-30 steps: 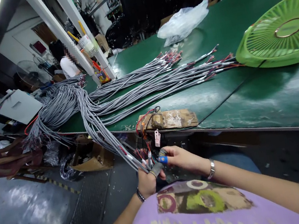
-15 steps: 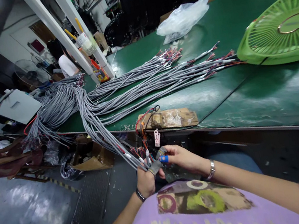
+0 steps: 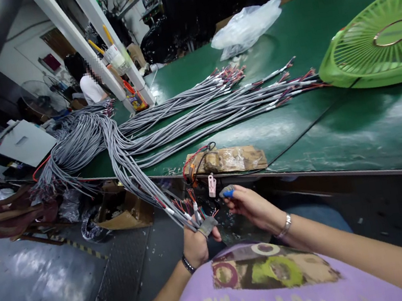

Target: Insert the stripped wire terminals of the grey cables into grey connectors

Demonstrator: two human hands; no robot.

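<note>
My left hand (image 3: 196, 242) is closed round the ends of several grey cables (image 3: 164, 206), its thumb wrapped in grey tape. Thin coloured wires (image 3: 214, 214) fan out of the sheaths just past that thumb. My right hand (image 3: 250, 206) is a short way to the right, apart from the wires. Its thumb and index finger, wrapped in blue and grey, are pressed together; anything between them is too small to make out. Beyond the hands, a pink clip (image 3: 212, 186) hangs at the bench edge by a worn wooden block (image 3: 239, 158) with red and black leads.
More grey cables (image 3: 189, 126) lie in bundles along the green bench (image 3: 313, 146). A green fan (image 3: 373, 45) stands at the right, its black cord crossing the bench. A clear plastic bag (image 3: 247, 28) lies at the back. A cardboard box (image 3: 126, 213) is below left. A person in white (image 3: 92, 88) is beyond the posts.
My right hand has moved away from the left hand, to the right, leaving the wire ends in the left hand exposed. My left hand stays in place, holding the cables.
</note>
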